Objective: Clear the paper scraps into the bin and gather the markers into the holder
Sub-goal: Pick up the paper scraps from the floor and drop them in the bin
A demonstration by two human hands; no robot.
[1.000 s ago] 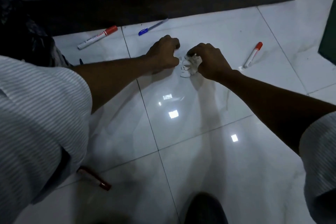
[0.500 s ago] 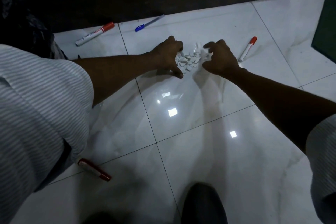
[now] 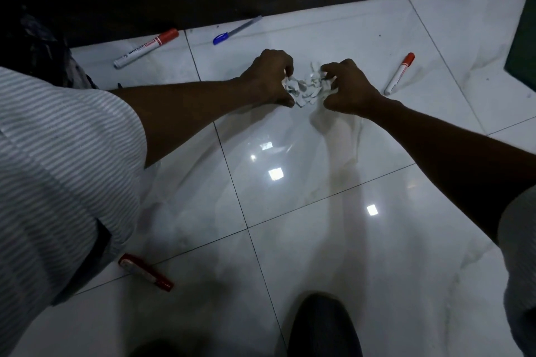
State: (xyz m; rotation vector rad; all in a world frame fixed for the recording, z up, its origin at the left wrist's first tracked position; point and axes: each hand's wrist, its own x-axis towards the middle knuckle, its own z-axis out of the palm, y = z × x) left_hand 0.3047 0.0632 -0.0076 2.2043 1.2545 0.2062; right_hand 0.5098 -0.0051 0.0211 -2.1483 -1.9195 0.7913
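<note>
Head view: both hands have closed in again since half a second ago. The left hand [image 3: 271, 75] and right hand [image 3: 348, 87] curl their fingers round the paper scraps [image 3: 307, 88] heaped between them on the white floor [image 3: 290, 197], apparently pinching the edges. Four markers [image 3: 146, 48] [image 3: 399, 73] lie scattered, unmoved.

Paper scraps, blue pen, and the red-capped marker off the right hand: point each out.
paper scraps [image 3: 308, 89]: head view, middle of the pile between the hands.
blue pen [image 3: 237, 29]: head view, mid-barrel.
red-capped marker [image 3: 398, 74]: head view, white barrel below the cap.
</note>
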